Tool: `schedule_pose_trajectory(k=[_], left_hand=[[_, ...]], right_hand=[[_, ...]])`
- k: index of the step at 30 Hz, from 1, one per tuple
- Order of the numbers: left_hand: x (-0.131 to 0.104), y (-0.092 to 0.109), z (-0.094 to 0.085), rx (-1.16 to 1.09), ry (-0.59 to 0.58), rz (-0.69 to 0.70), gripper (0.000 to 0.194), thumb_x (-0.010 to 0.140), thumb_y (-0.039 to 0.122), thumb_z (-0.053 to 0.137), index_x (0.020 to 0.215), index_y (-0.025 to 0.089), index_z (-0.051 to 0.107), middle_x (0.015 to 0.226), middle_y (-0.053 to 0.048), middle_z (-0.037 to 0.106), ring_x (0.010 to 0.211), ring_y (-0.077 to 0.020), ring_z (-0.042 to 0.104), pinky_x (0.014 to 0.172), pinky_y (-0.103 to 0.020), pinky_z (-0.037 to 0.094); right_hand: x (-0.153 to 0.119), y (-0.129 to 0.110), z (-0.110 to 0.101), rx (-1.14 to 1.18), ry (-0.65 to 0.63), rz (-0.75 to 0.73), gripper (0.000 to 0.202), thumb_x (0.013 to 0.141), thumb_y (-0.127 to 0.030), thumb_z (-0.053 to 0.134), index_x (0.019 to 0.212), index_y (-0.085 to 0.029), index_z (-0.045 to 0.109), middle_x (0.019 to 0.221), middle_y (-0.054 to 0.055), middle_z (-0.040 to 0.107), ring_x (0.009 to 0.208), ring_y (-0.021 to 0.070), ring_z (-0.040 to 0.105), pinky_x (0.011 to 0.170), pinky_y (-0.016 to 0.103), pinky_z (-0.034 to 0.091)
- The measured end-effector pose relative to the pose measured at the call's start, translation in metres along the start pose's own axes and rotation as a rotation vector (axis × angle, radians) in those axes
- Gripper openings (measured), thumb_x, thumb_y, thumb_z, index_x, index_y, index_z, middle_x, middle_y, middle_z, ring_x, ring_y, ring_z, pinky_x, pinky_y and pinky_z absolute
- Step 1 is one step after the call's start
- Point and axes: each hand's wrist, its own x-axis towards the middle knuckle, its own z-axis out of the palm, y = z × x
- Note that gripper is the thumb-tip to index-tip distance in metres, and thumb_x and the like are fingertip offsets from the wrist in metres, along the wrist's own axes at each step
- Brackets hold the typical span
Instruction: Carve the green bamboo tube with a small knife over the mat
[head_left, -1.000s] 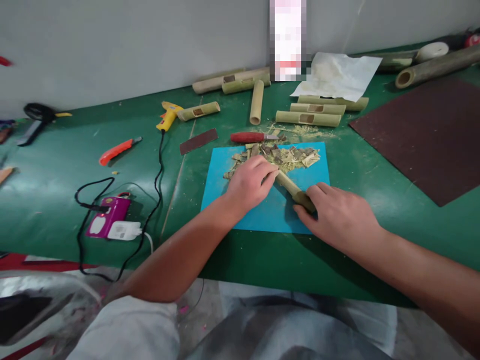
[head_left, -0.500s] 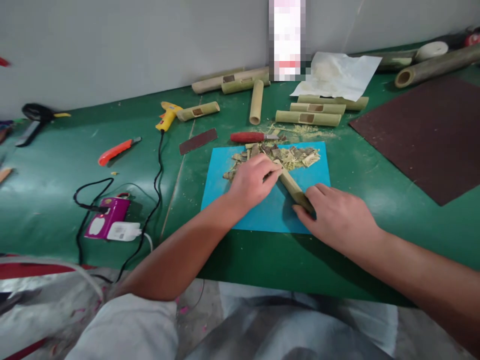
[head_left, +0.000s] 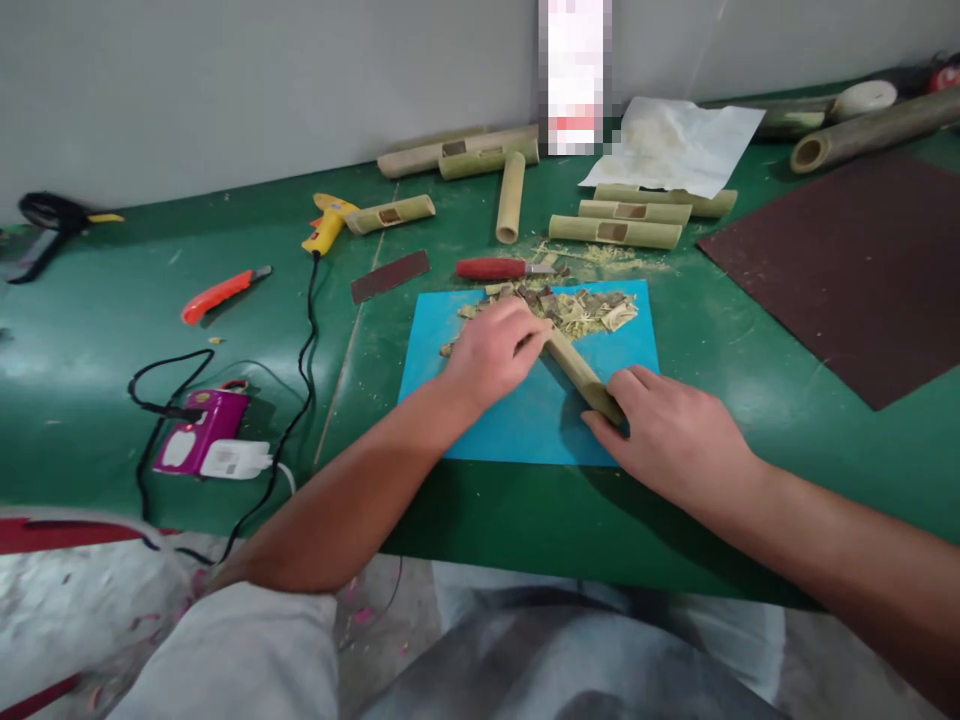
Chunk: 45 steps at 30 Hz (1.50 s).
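Observation:
A bamboo piece slants over a blue sheet between my two hands. My left hand is closed at its upper end, fingers pinched together. Around the lower end my right hand is wrapped, thumb on the near side. Bamboo chips and shavings lie heaped at the back of the sheet, partly behind my left hand. Just beyond the sheet is a red-handled knife with its blade to the right.
Cut bamboo tubes lie along the back, beside white paper. A dark brown sheet covers the right. To the left are a yellow glue gun, orange cutter, sandpaper strip and purple power box with cables.
The view has shifted a little, so items on the left appear further left. My left hand sits slightly further left; both hands keep hold of the bamboo piece.

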Motion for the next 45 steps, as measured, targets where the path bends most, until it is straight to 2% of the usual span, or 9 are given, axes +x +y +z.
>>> schedule_pose_trajectory(k=[5, 9, 13, 26, 30, 34, 38, 42, 45], left_hand=[[-0.001, 0.005, 0.001, -0.032, -0.081, 0.106, 0.026, 0.103, 0.025, 0.051, 0.085, 0.015, 0.067, 0.076, -0.004, 0.062, 0.075, -0.0145, 0.059, 0.069, -0.026, 0.049], [-0.002, 0.006, 0.001, 0.052, 0.050, 0.013, 0.025, 0.102, 0.024, 0.052, 0.084, 0.014, 0.066, 0.081, -0.005, 0.063, 0.077, -0.0147, 0.059, 0.072, -0.027, 0.049], [-0.005, 0.015, 0.002, -0.035, -0.150, 0.082, 0.032, 0.104, 0.027, 0.047, 0.080, 0.015, 0.065, 0.077, -0.004, 0.060, 0.075, -0.0142, 0.058, 0.070, -0.026, 0.048], [-0.007, 0.013, 0.003, 0.010, 0.015, 0.027, 0.027, 0.104, 0.025, 0.048, 0.086, 0.015, 0.065, 0.081, -0.005, 0.061, 0.076, -0.0149, 0.057, 0.070, -0.027, 0.047], [-0.007, 0.015, 0.003, -0.056, -0.165, 0.088, 0.033, 0.104, 0.027, 0.046, 0.079, 0.015, 0.063, 0.075, -0.003, 0.057, 0.071, -0.0145, 0.054, 0.066, -0.027, 0.044], [-0.006, 0.014, 0.001, 0.035, -0.021, -0.003, 0.032, 0.104, 0.026, 0.046, 0.079, 0.016, 0.063, 0.077, -0.004, 0.058, 0.074, -0.0155, 0.055, 0.069, -0.028, 0.045], [-0.005, 0.013, 0.000, -0.031, -0.197, 0.059, 0.030, 0.104, 0.026, 0.048, 0.082, 0.015, 0.065, 0.077, -0.004, 0.060, 0.073, -0.0146, 0.056, 0.067, -0.026, 0.045], [-0.006, 0.013, 0.000, 0.082, -0.025, -0.010, 0.029, 0.103, 0.026, 0.047, 0.084, 0.015, 0.067, 0.081, -0.005, 0.062, 0.077, -0.0162, 0.058, 0.071, -0.029, 0.047], [-0.008, 0.018, 0.000, -0.008, -0.201, 0.053, 0.034, 0.104, 0.027, 0.044, 0.081, 0.015, 0.066, 0.077, -0.004, 0.060, 0.072, -0.0146, 0.057, 0.065, -0.026, 0.045]], right_hand=[[0.001, 0.001, 0.002, 0.011, -0.028, 0.015, 0.021, 0.091, -0.036, 0.055, 0.080, -0.018, 0.058, 0.073, 0.005, 0.062, 0.060, 0.0159, 0.052, 0.054, 0.030, 0.018], [0.000, 0.003, 0.002, 0.024, -0.054, 0.049, 0.024, 0.091, -0.040, 0.056, 0.080, -0.018, 0.057, 0.072, 0.004, 0.061, 0.060, 0.0157, 0.052, 0.053, 0.030, 0.018], [0.000, 0.003, 0.002, 0.053, -0.061, 0.038, 0.022, 0.091, -0.037, 0.057, 0.080, -0.018, 0.057, 0.073, 0.004, 0.061, 0.060, 0.0153, 0.052, 0.053, 0.029, 0.020], [0.002, 0.003, 0.000, 0.057, -0.114, 0.089, 0.024, 0.090, -0.041, 0.060, 0.082, -0.019, 0.057, 0.076, 0.004, 0.062, 0.062, 0.0153, 0.052, 0.054, 0.029, 0.020], [0.003, 0.003, -0.001, 0.077, -0.141, 0.085, 0.021, 0.090, -0.038, 0.060, 0.082, -0.019, 0.058, 0.077, 0.004, 0.063, 0.062, 0.0152, 0.052, 0.055, 0.029, 0.021], [0.003, 0.003, -0.001, 0.082, -0.149, 0.100, 0.024, 0.090, -0.041, 0.060, 0.082, -0.019, 0.057, 0.076, 0.003, 0.062, 0.062, 0.0151, 0.051, 0.055, 0.029, 0.020], [0.003, 0.003, -0.001, 0.084, -0.153, 0.081, 0.022, 0.091, -0.039, 0.060, 0.083, -0.018, 0.057, 0.077, 0.004, 0.062, 0.064, 0.0157, 0.053, 0.056, 0.029, 0.022], [0.003, 0.003, 0.000, 0.090, -0.146, 0.100, 0.024, 0.091, -0.041, 0.059, 0.082, -0.019, 0.057, 0.077, 0.003, 0.062, 0.063, 0.0153, 0.053, 0.055, 0.029, 0.021], [0.003, 0.004, 0.000, 0.095, -0.141, 0.076, 0.020, 0.090, -0.038, 0.060, 0.083, -0.019, 0.057, 0.078, 0.003, 0.063, 0.064, 0.0156, 0.054, 0.056, 0.029, 0.022]])
